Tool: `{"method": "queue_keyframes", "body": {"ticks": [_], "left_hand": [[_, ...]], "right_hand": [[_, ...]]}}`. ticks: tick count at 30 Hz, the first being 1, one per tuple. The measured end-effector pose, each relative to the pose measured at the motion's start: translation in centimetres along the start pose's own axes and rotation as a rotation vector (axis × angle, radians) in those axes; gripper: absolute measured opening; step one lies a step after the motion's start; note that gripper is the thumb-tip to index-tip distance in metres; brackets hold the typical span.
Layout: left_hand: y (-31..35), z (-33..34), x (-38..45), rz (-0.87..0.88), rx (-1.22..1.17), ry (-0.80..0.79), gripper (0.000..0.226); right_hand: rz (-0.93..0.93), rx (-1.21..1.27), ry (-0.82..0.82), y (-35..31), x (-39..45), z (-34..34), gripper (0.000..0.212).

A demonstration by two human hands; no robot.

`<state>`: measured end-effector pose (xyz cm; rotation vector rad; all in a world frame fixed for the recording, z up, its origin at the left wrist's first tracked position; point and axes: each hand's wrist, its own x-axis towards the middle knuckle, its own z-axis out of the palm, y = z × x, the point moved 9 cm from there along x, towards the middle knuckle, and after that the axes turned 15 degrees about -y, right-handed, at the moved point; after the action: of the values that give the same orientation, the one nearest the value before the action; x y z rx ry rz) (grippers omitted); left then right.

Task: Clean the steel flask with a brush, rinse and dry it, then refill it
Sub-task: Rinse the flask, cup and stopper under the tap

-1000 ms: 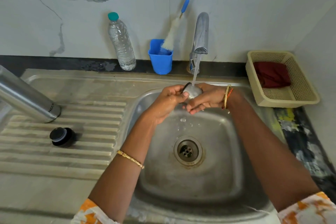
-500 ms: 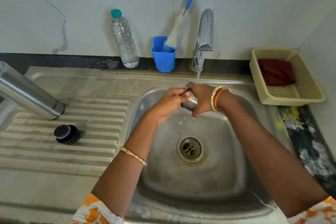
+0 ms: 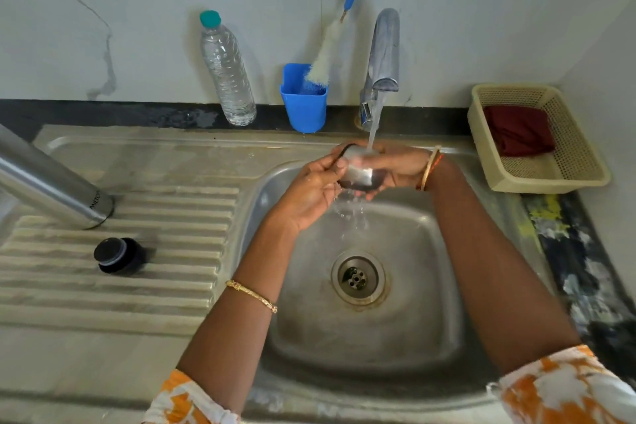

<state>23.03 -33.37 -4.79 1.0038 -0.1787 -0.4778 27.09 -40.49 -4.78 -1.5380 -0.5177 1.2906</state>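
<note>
From the head view, both hands are up under the running tap, and the stream lands right on a small steel cap with a dark loop strap at its edge. The left hand pinches that strap end with thumb and fingers, while the right hand cups the cap from the far side, fingers curled beneath it, so the piece sits square in the flow and the runoff falls into the sink toward the drain. This looks like the rinse step, done on the cap rather than the body. The steel flask itself lies well apart on the ribbed drainboard at the left, tilted with its base low near the ridges, likely so water can run off; the lettering near its base seems to read "MILTON", though it is small and partly cut off. Just in front of it stands the black stopper, parked on the same ridges to drain. Against the wall, the blue-handled brush stands bristles-down in a blue cup, handy by the tap. A plastic water bottle with a teal lid waits beside it, presumably for the refill; no label is readable. On the surface at right, a beige basket holds a dark red cloth, likely for drying.
</note>
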Motion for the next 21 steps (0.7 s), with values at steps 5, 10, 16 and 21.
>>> {"method": "queue_keyframes", "body": {"ticks": [5, 10, 16, 21], "left_hand": [[-0.6, -1.6, -0.1, 0.093, -0.175, 0.164, 0.019], [-3.0, -2.3, -0.6, 0.055, -0.356, 0.398, 0.026], [-4.6, -4.0, -2.8, 0.061, -0.561, 0.593, 0.029], [-3.0, -3.0, -2.4, 0.088, -0.542, 0.502, 0.025]], "right_hand": [[-0.013, 0.41, 0.444, 1.7, 0.5, -1.5, 0.06], [-0.095, -0.549, 1.013, -2.6, -1.1, 0.6, 0.046], [-0.225, -1.014, 0.778, 1.1, -1.1, 5.6, 0.06], [-0.151, -0.942, 0.852, 2.8, -3.0, 3.2, 0.06]]}}
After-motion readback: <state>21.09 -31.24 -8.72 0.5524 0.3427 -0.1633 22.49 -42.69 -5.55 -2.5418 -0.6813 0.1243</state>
